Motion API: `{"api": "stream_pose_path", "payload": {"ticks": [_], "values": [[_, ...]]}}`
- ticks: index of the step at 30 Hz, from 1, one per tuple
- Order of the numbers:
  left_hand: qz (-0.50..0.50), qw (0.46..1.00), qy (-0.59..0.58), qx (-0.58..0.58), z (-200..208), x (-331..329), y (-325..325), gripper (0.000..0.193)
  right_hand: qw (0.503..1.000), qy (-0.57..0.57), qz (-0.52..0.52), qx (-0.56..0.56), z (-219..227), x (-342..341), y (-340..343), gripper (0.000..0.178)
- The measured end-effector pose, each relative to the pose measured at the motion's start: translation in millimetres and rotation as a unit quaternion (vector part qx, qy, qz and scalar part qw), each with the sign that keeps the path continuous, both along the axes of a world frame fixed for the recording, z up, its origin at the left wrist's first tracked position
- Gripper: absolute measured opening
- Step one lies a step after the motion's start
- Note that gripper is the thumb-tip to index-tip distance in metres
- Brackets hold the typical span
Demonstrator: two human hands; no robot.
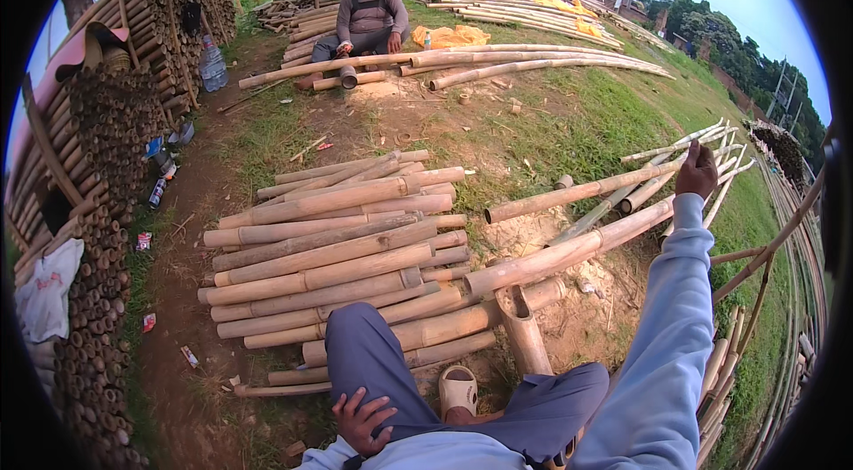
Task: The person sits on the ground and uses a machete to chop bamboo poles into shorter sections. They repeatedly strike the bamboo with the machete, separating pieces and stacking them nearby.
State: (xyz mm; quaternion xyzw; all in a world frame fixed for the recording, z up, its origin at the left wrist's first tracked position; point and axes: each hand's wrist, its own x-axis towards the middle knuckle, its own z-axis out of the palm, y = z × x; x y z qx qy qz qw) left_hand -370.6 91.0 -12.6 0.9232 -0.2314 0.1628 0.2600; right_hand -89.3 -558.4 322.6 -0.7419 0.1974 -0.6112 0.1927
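My left hand (362,422) lies on my left thigh with its fingers spread, holding nothing. My right arm stretches out to the right, and my right hand (697,171) is closed around a long bamboo pole (577,191), whose open end points left. Below it, a thicker bamboo pole (577,250) rests with its near end by a short upright bamboo piece (522,328) in front of my legs. A pile of cut bamboo lengths (329,243) lies to the left of these, its near side partly hidden by my left knee.
Another person (369,17) sits at the back among long bamboo poles (551,52). Bamboo stacks (98,221) line the left side, with a large clear bottle (212,66) and a white cloth (51,292). Crossed poles (769,252) stand at the right. Orange sheeting (458,36) lies behind.
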Motion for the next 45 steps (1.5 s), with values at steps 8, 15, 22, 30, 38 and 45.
{"api": "stream_pose_path", "payload": {"ticks": [8,15,22,30,38,45], "values": [[0.014,0.999,0.028,0.025,9.8,-0.7,-4.6,0.034,0.950,0.112,0.249,-0.149,-41.9,-63.0,96.6,0.074],[-0.078,0.993,0.057,0.062,32.7,31.6,11.7,0.047,0.726,0.648,0.226,0.043,-229.0,-176.5,117.2,0.069],[0.226,0.898,0.170,-0.336,-22.8,98.3,49.2,0.065,0.749,0.617,0.041,0.238,-324.4,-262.4,83.0,0.048],[0.192,0.962,0.087,-0.170,18.1,78.7,-15.5,0.076,0.753,0.605,-0.025,0.258,-333.4,-264.1,86.4,0.049],[-0.204,0.886,0.363,0.206,56.4,50.9,-91.3,0.055,0.768,0.585,-0.033,0.258,-336.6,-264.8,86.3,0.046],[-0.169,0.946,0.120,0.248,63.2,49.0,-39.8,0.054,0.772,0.572,0.002,0.277,-335.1,-272.6,82.2,0.047]]}}
